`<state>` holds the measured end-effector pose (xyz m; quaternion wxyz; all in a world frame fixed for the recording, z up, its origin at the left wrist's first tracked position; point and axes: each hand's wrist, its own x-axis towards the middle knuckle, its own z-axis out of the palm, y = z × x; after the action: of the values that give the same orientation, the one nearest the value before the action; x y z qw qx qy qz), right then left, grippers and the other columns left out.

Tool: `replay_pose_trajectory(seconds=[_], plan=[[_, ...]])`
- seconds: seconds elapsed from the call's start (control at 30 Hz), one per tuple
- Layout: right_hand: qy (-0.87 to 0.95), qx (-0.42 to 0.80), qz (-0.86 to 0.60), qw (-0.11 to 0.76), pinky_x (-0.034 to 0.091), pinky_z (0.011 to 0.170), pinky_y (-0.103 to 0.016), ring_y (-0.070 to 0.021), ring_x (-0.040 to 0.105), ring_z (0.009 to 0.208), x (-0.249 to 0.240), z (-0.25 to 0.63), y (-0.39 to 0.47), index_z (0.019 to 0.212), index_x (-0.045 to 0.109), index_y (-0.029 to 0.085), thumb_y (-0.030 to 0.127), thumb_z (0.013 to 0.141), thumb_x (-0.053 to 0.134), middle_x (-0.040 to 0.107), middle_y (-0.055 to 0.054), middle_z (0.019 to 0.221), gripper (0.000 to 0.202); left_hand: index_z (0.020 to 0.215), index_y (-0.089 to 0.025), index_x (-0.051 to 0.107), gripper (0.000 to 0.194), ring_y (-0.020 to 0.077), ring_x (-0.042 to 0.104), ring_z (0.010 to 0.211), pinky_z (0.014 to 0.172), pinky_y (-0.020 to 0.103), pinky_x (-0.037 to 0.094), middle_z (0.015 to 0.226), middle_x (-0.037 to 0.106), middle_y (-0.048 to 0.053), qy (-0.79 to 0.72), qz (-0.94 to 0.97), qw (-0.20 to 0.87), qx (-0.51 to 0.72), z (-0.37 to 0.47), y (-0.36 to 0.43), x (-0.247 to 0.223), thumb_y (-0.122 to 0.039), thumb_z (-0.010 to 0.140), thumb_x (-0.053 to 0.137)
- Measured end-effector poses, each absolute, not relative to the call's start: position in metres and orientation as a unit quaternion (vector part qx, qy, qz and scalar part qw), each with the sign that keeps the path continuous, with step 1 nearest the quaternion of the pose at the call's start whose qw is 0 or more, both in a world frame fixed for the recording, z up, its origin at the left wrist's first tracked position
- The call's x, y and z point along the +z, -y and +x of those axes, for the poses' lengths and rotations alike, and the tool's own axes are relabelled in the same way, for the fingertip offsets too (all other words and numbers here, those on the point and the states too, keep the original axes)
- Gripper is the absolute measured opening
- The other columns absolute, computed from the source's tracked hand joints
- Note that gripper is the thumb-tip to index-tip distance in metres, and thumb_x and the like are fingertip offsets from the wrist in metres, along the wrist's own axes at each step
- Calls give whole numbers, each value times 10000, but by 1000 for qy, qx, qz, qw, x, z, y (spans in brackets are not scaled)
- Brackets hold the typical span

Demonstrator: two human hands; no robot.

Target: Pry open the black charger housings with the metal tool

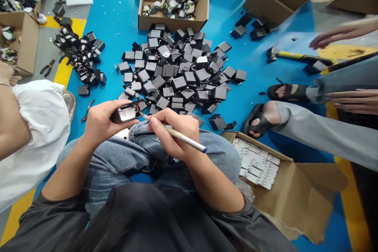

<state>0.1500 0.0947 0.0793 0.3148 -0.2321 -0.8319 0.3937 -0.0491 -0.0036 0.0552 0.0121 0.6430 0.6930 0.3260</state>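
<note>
My left hand [102, 121] is closed round an opened black power adapter [127, 113], whose light inner part shows, with a bit of red at its right end. In my right hand [177, 130] is a pen-shaped tool [189, 140] with a gold and silver barrel and a blue end. Its thin tip reaches the right end of the adapter; whether it touches is hard to tell. Both hands are above my crossed legs. Just beyond them lies a big pile of black power adapters [180, 82] on the blue floor.
Behind the pile stands a cardboard box [174, 23] of loose parts. A smaller adapter heap [84, 55], black pliers [47, 68] and other pliers [88, 111] lie left. At right are a hammer [301, 56], a co-worker's legs [310, 126] and a box of white pieces [283, 161]. Another person [32, 126] sits left.
</note>
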Motion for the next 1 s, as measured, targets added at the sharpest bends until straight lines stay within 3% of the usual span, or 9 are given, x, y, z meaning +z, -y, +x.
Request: replay_pose_trajectory(seconds=[0.3,0.47,0.77,1.0], plan=[[795,491,-219,281,521,614,-220,-133,707,677,75,149,-100,786,574,206,245,973,508,730,-9,728,203,1081,-231,707,427,177,712,682,618,265,508,891,780,54,-671,671,-28,314,-50,3,57,-546,794,741],[762,544,-206,284,539,651,-224,-113,686,635,75,148,-103,768,559,203,253,970,526,718,7,714,210,1043,-232,718,448,159,680,616,590,263,494,821,773,43,-676,671,-30,302,-48,2,61,-607,799,703],[740,574,-204,287,514,612,-216,-108,661,609,64,142,-104,764,570,198,248,963,539,698,14,685,207,1048,-207,716,451,139,652,604,602,241,493,844,780,48,-666,682,-42,298,-44,1,57,-593,817,694],[715,597,-221,288,510,562,-221,-108,637,539,65,142,-108,710,579,191,218,932,560,673,22,610,224,1076,-230,721,402,165,698,735,689,256,526,943,787,57,-652,704,-39,279,-49,-2,52,-550,834,698]])
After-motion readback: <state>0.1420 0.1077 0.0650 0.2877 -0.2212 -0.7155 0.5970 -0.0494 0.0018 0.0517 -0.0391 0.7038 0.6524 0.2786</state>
